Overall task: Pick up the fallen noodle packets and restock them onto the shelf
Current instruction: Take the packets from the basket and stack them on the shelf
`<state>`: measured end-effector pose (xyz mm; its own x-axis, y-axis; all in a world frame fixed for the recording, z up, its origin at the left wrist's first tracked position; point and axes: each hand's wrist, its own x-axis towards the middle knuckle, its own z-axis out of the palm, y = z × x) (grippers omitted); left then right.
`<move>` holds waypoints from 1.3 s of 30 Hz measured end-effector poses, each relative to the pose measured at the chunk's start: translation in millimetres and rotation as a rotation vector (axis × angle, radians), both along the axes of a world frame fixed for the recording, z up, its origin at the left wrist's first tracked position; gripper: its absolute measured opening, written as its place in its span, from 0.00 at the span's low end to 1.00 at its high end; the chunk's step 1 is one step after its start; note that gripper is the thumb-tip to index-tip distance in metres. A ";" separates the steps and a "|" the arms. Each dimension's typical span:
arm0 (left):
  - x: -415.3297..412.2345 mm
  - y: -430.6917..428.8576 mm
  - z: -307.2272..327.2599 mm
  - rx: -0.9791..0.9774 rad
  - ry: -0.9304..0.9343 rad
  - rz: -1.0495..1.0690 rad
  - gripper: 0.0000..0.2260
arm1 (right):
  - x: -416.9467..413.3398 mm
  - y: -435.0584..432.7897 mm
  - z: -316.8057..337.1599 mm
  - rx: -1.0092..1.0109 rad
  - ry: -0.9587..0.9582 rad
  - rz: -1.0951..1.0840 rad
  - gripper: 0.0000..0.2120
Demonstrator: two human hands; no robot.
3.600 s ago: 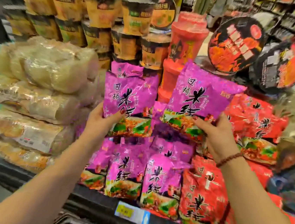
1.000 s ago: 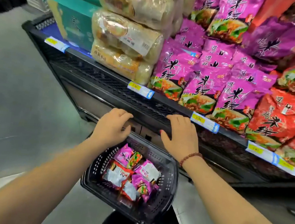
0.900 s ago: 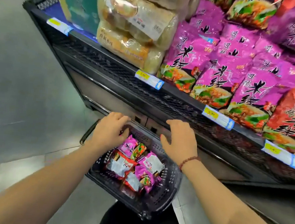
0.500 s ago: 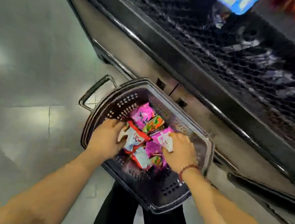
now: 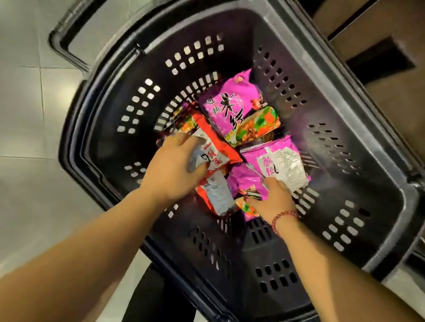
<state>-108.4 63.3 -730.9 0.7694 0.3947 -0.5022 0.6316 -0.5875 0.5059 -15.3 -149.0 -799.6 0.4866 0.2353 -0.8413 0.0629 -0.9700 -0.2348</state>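
Several noodle packets lie in a dark plastic basket [image 5: 365, 162] on the floor. A purple packet [image 5: 228, 104] lies face up at the far side. My left hand [image 5: 176, 167] grips a red packet [image 5: 216, 152] that lies back side up. My right hand [image 5: 271, 196] grips the near edge of a purple packet [image 5: 280, 160], also back side up. Another red packet [image 5: 215, 195] and a purple one [image 5: 244, 177] lie between my hands, partly hidden.
The basket's handle [image 5: 64, 38] hangs over the pale tiled floor [image 5: 13, 111] at the left. The brown base of the shelf unit [image 5: 404, 50] stands just beyond the basket at the upper right. My dark-trousered legs [image 5: 160, 311] are below the basket.
My view dropped from the shelf to the basket and moved in closer. Both hands went down from the basket rim into it and closed on packets.
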 end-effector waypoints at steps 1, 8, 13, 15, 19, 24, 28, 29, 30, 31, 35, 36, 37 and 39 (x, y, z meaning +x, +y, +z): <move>-0.5 -0.4 -6.3 -0.002 0.007 0.001 0.21 | -2.5 1.1 -10.8 -0.019 0.001 0.008 0.32; -4.5 -2.9 -26.0 -0.021 0.054 0.041 0.20 | -5.5 2.8 -42.5 -0.043 -0.214 0.099 0.20; -7.0 -3.8 -17.0 -0.057 0.086 0.059 0.20 | 3.9 -15.0 -25.1 0.121 -0.219 -0.094 0.09; -7.4 -5.6 -9.0 -0.090 0.100 0.093 0.20 | 9.5 -22.6 -8.9 0.219 -0.197 -0.179 0.14; -5.1 -10.7 8.8 -0.152 0.085 0.155 0.18 | 19.1 -23.8 29.7 0.435 -0.089 -0.401 0.19; 7.5 -18.0 24.5 -0.432 0.080 0.463 0.23 | 25.7 -27.7 62.1 0.677 0.248 -0.829 0.07; 14.3 -15.5 30.4 -0.797 0.126 0.682 0.32 | 27.6 -18.0 71.1 0.806 0.516 -1.033 0.17; 15.2 -13.3 32.1 -0.895 0.150 0.696 0.35 | 27.2 -14.0 71.7 0.843 0.556 -1.063 0.14; 15.2 -11.4 32.9 -0.979 0.184 0.692 0.35 | 26.7 -8.4 73.5 0.883 0.596 -1.094 0.12; 15.4 -10.1 33.4 -1.051 0.221 0.667 0.36 | 25.1 -3.1 72.9 0.916 0.636 -1.113 0.13; 12.8 -6.9 31.1 -1.176 0.264 0.638 0.31 | 9.3 25.6 67.5 0.885 0.626 -0.982 0.13; 12.1 -5.1 30.6 -1.172 0.254 0.670 0.28 | 5.2 32.0 64.0 0.831 0.565 -0.907 0.13; 10.9 -2.5 29.6 -1.161 0.242 0.711 0.25 | 2.0 37.5 60.5 0.775 0.495 -0.835 0.12; 7.3 5.4 27.8 -1.135 0.186 0.812 0.22 | -0.4 45.2 52.9 0.706 0.389 -0.746 0.12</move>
